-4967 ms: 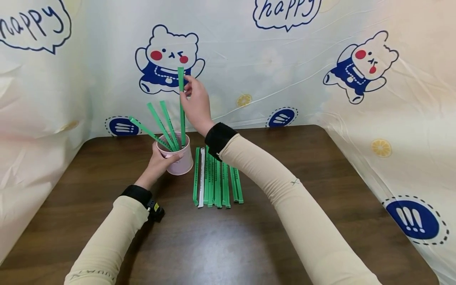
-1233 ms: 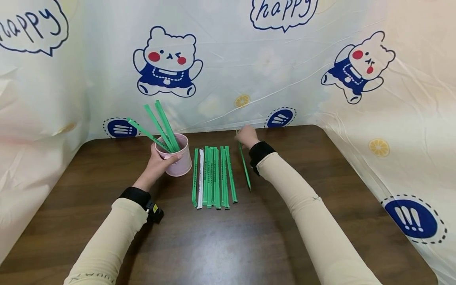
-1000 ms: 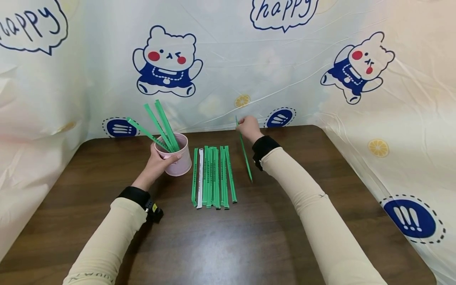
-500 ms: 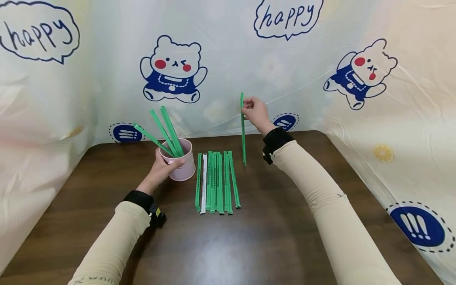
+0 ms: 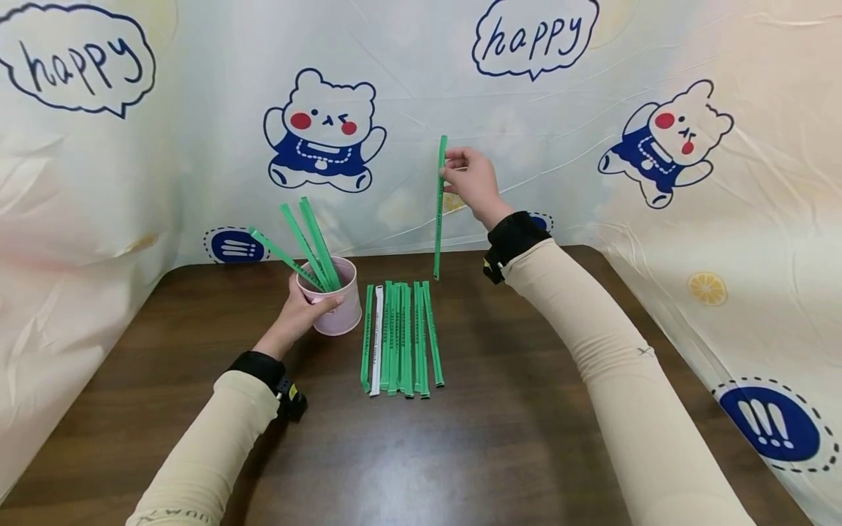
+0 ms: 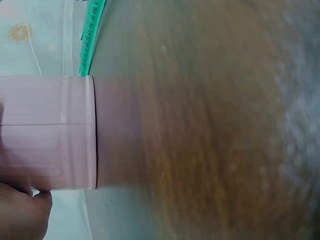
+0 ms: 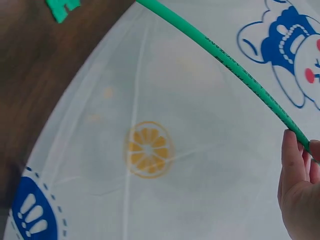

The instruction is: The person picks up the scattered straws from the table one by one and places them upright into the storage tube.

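Observation:
My left hand [image 5: 292, 314] grips a pink metal bucket [image 5: 345, 310] at the left of the table, with the thumb along its near side. Several green wrapped straws [image 5: 316, 241] lean inside the bucket toward the left. In the left wrist view the bucket [image 6: 45, 135] lies sideways across the picture, with the hand [image 6: 22, 212] at its lower edge. My right hand [image 5: 475, 181] pinches another green wrapped straw [image 5: 439, 219] near its upper end, hanging upright above the back of the table. The right wrist view shows fingertips [image 7: 291, 150] on that straw [image 7: 230, 62].
A row of green wrapped straws [image 5: 401, 336] lies on the brown table [image 5: 500, 438], right of the bucket. Among them is one white wrapped straw [image 5: 378, 343]. A printed curtain [image 5: 552, 117] hangs close behind and beside the table.
The right hand has gone from the bucket to the right side of the row, picked up a straw there and raised it, now drifting slightly left. The left hand stays on the bucket.

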The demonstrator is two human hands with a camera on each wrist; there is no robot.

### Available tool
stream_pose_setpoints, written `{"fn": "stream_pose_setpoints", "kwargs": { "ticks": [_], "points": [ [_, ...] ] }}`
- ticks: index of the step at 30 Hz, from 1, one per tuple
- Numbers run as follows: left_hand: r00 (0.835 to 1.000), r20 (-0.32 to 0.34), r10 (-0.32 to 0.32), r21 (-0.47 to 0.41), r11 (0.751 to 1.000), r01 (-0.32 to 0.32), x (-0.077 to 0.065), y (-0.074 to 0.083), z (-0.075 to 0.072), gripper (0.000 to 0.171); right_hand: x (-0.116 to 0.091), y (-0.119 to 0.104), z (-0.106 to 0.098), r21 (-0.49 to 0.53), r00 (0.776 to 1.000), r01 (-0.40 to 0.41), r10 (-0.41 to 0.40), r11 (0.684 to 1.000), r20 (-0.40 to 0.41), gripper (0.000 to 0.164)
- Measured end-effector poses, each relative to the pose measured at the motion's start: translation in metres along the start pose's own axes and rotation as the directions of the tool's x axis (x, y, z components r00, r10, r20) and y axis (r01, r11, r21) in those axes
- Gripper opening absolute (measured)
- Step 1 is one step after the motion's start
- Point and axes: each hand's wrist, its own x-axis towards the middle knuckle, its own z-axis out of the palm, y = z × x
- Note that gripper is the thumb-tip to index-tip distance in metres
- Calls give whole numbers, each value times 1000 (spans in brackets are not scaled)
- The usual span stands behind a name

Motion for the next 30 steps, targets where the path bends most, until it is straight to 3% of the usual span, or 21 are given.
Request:
{"fn": "stream_pose_setpoints", "kwargs": {
  "ticks": [8,21,30],
  "points": [
    [1000,-6,-12,3,1000,12,-4,-1,-1,105,5,-27,10,-10,999,36,-36,999,21,37],
    [1000,-7,-14,15,1000,14,-5,-3,-5,106,10,-70,33,56,995,75,-78,996,57,36],
    [1000,-9,9,-13,1000,-9,-4,0,0,106,10,-86,49,100,992,82,-91,992,86,35]
  ]
}}
